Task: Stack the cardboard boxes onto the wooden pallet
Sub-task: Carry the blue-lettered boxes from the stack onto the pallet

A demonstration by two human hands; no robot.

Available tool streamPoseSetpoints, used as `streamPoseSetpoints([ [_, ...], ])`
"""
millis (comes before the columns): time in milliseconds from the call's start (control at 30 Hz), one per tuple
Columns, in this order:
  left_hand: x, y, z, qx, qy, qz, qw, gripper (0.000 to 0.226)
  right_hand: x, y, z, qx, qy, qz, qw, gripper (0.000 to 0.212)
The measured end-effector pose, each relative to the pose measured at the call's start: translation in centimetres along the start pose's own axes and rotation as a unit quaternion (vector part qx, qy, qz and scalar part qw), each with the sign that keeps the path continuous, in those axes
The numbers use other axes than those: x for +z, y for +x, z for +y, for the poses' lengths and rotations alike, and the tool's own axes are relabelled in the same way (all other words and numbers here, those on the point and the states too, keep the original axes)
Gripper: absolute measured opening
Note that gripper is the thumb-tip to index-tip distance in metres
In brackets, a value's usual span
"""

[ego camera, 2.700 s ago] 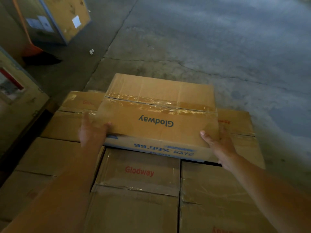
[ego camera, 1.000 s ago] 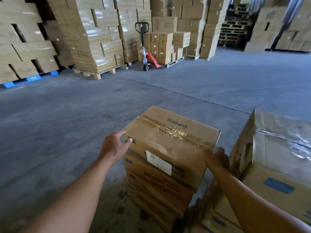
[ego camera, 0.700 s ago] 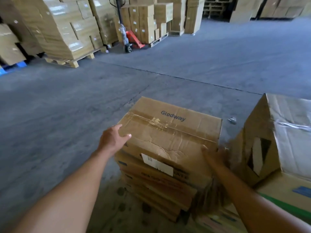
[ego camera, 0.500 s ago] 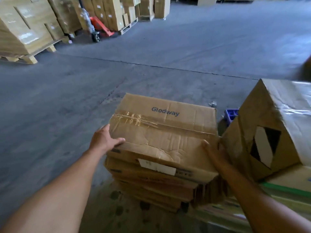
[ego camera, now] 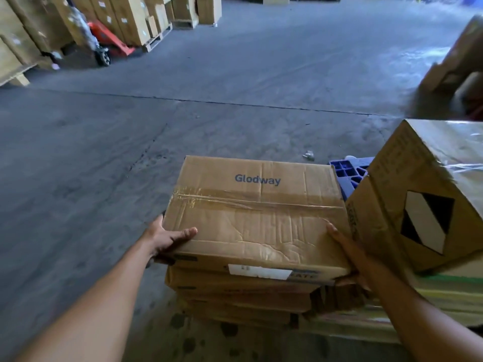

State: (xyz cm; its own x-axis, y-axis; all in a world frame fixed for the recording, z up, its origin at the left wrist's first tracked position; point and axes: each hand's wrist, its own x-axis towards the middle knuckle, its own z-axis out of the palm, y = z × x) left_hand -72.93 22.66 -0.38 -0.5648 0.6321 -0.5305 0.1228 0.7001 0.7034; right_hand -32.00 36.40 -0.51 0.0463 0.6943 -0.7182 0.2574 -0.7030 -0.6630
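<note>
Both hands have slid farther along the top box since a moment ago, and the view has dipped lower. Left hand grips the box's left near corner, thumb lying on top. Between the hands, the box sits on a stack of flat boxes. Right hand holds its right side, fingers hidden underneath. Just right of that hand stands a big box.
</note>
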Motion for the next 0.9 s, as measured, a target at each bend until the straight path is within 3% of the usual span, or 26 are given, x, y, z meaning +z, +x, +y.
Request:
streamPoseSetpoints([
  [100,-0.8,-1.4,-0.6,0.018,-0.045,0.012,0.999,0.134,0.2,-0.5,-1.4,-0.027,-0.02,-0.022,0.999,0.101],
  [200,-3.3,-4.1,-1.6,0.009,-0.104,0.038,0.994,0.122,1.5,-1.4,-4.2,-0.088,-0.061,-0.076,0.991,0.081],
  [333,-7.8,-10.0,-3.3,0.024,-0.183,0.135,0.973,0.116,5.7,-3.2,-8.5,-0.183,-0.077,-0.183,0.963,0.085],
  [467,-9.9,-18.1,-6.8,0.021,-0.239,0.262,0.935,0.089,10.8,-5.9,-10.4,-0.25,-0.099,-0.275,0.923,0.072],
  [700,-6.2,-33.4,-14.0,-0.015,-0.308,0.421,0.853,0.15,14.9,-12.0,-9.3,-0.358,-0.171,-0.437,0.807,0.072],
  [900,-0.2,-44.3,-18.4,-0.085,-0.304,0.513,0.798,0.154,15.3,-16.2,-4.1,-0.358,-0.22,-0.52,0.744,0.057],
])
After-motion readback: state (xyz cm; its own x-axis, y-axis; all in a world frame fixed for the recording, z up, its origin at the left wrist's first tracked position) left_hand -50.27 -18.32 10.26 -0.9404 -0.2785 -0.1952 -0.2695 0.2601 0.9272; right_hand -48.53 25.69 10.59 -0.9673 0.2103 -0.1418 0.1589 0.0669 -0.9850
